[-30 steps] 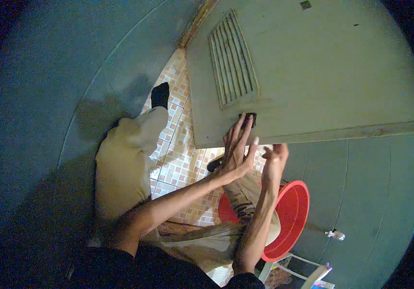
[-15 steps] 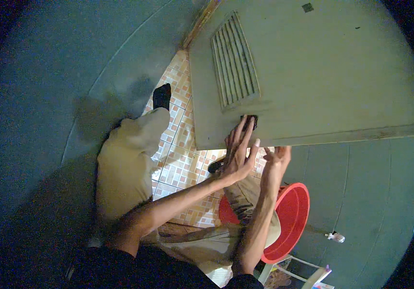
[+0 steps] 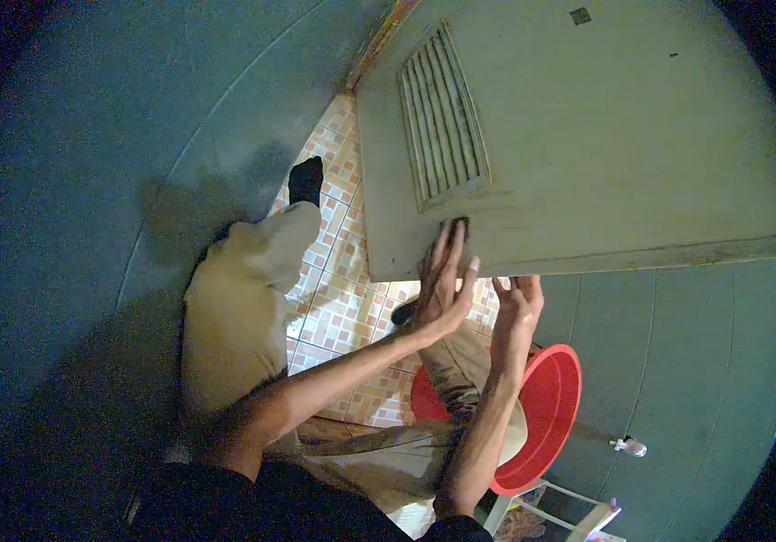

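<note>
A pale greenish door panel (image 3: 605, 135) with a slatted vent (image 3: 444, 117) fills the upper right. My left hand (image 3: 445, 275) lies with extended fingers against the door's face, just below the vent. Under those fingertips is a small dark pad (image 3: 462, 222), mostly covered and pressed to the panel; its exact kind is hard to make out. Greyish smears show on the surface around it. At the door's lower edge, my right hand (image 3: 519, 303) grips the edge, its fingers curled and partly hidden behind the panel.
A red plastic tub (image 3: 551, 406) stands right of my legs. Below it is a pale rack (image 3: 551, 506) with things on it. A small white-and-clear fixture (image 3: 628, 445) sits on the green wall (image 3: 677, 361). Patterned tiles (image 3: 334, 289) cover the floor; another green wall (image 3: 135, 135) rises at left.
My left hand has slid the dark pad a little to the left across the door. More of the pad is now hidden by the fingers. My right hand stays at the door's edge.
</note>
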The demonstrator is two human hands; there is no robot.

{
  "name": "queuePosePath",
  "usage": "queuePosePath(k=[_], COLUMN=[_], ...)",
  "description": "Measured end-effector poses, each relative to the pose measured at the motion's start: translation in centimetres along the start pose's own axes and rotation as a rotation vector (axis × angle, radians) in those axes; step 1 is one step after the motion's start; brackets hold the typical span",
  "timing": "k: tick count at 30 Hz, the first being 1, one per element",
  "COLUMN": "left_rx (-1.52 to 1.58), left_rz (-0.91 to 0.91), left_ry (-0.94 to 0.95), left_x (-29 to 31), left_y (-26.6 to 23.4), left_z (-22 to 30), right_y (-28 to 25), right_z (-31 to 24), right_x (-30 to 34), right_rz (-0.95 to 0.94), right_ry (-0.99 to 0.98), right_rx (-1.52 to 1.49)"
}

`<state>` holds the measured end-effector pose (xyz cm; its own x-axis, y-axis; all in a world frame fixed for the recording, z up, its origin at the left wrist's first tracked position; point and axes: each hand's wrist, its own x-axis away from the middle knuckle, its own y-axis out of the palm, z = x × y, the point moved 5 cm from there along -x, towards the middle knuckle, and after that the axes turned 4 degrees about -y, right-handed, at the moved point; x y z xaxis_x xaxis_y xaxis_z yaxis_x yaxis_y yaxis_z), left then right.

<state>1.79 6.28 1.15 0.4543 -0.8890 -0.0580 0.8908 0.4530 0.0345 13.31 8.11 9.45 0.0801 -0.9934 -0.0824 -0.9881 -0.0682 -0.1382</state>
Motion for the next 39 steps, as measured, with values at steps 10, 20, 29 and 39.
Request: queuePosePath(k=[10, 20, 29, 39], left_rx=[0.001, 0.006, 0.017, 0.008], left_rz=[0.017, -0.019, 0.013, -0.004], left_ry=[0.047, -0.107, -0.107, -0.142], left_x=[-0.1, -0.2, -0.1, -0.2], left_y=[-0.2, 1.2, 1.2, 1.2], left_z=[-2.4, -4.3, -4.1, -3.6], right_y=[0.2, 0.9, -1.6, -1.3], right_z=[0.9, 0.3, 0.4, 3.2], right_x=[0.8, 0.8, -1.7, -2.4], right_rz=[0.091, 0.051, 0.264, 0.176], right_ry=[0.021, -0.035, -0.307, 0.061], right_rx=[-0.028, 0.005, -0.286, -0.222])
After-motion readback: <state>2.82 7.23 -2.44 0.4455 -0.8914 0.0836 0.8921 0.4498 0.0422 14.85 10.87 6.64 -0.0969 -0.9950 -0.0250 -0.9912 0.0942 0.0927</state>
